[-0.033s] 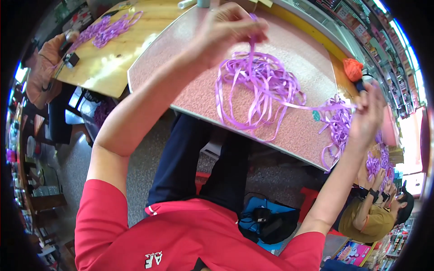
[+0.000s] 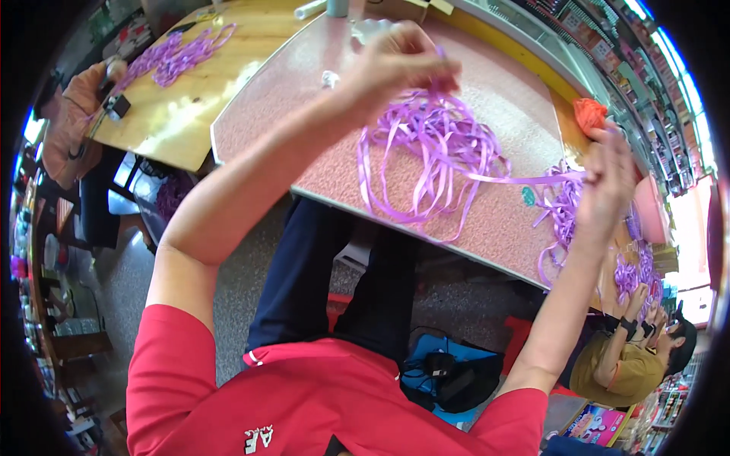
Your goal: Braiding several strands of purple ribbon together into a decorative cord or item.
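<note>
A loose heap of purple ribbon [image 2: 445,140] lies on the pink speckled table top [image 2: 319,167] in front of me. Above its far side, my left hand [image 2: 407,62] pinches a piece of the ribbon between thumb and fingers. My right hand [image 2: 606,182] is raised over the table's right end, its fingers closed on a ribbon strand [image 2: 532,181] that runs taut from the heap. Beneath and beside that hand sits a second tangle of purple ribbon [image 2: 561,209], partly hidden by my forearm. A small teal piece [image 2: 529,197] lies next to it.
An orange bundle [image 2: 590,115] and a pink container [image 2: 651,209] stand to the right. On the wooden table [image 2: 179,114] at left lies more purple ribbon [image 2: 186,57], near a co-worker in orange [image 2: 72,129]. Another co-worker [image 2: 631,365] handles ribbon at right. A grey-green cylinder [image 2: 337,7] stands at the back.
My left hand has shifted slightly down and right, still pinching the ribbon. My right hand has moved a little to the left with the strand. Small white things behind my left arm now show.
</note>
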{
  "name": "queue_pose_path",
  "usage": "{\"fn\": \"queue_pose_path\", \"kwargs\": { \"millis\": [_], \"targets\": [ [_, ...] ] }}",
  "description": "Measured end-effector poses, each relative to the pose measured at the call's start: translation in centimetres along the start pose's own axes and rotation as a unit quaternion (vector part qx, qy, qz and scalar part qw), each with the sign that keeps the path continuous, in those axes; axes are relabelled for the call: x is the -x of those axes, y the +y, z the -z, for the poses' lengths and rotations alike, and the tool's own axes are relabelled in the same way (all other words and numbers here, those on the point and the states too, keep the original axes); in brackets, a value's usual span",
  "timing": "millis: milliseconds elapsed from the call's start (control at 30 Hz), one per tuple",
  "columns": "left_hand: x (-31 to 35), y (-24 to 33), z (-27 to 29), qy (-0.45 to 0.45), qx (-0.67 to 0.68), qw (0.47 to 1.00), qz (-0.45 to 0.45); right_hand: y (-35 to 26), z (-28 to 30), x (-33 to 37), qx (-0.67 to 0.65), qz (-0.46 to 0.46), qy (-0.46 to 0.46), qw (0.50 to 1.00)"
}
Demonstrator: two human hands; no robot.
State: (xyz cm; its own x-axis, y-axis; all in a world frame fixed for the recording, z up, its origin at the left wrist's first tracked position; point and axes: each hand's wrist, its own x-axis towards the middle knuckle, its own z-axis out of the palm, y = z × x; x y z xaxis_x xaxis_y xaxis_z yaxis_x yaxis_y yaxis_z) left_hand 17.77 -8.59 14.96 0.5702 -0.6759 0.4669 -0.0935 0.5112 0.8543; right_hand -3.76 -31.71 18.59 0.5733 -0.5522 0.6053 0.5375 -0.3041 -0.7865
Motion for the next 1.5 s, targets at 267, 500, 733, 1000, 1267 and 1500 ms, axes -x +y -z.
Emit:
{"fn": "queue_pose_path", "kwargs": {
  "millis": [267, 500, 733, 1000, 1267, 1500],
  "targets": [
    [-0.3, -9.1, -3.8, -0.063, 0.008, 0.986, 0.157, 8.8, -6.3, 2.6, 0.072, -0.137, -0.174, 0.973],
    [-1.2, -13.2, -1.8, -0.054, 0.004, 0.980, 0.192, 13.3, -5.3, 2.4, 0.046, -0.200, -0.204, 0.957],
    [-0.7, -15.1, -1.1, -0.095, -0.127, 0.979, 0.126, 16.3, -4.4, 2.9, 0.148, -0.125, -0.228, 0.954],
    [-0.9, -14.6, -1.1, -0.097, 0.088, 0.974, 0.185, 15.6, -4.9, 3.2, 0.094, -0.127, -0.159, 0.975],
    [-1.0, -13.3, -0.7, -0.083, 0.106, 0.961, 0.242, 16.1, -4.5, 3.0, 0.144, -0.020, -0.186, 0.972],
    [-0.9, -13.3, -0.9, -0.055, 0.131, 0.951, 0.275, 15.5, -4.4, 3.0, 0.064, -0.141, -0.172, 0.973]
  ]
}}
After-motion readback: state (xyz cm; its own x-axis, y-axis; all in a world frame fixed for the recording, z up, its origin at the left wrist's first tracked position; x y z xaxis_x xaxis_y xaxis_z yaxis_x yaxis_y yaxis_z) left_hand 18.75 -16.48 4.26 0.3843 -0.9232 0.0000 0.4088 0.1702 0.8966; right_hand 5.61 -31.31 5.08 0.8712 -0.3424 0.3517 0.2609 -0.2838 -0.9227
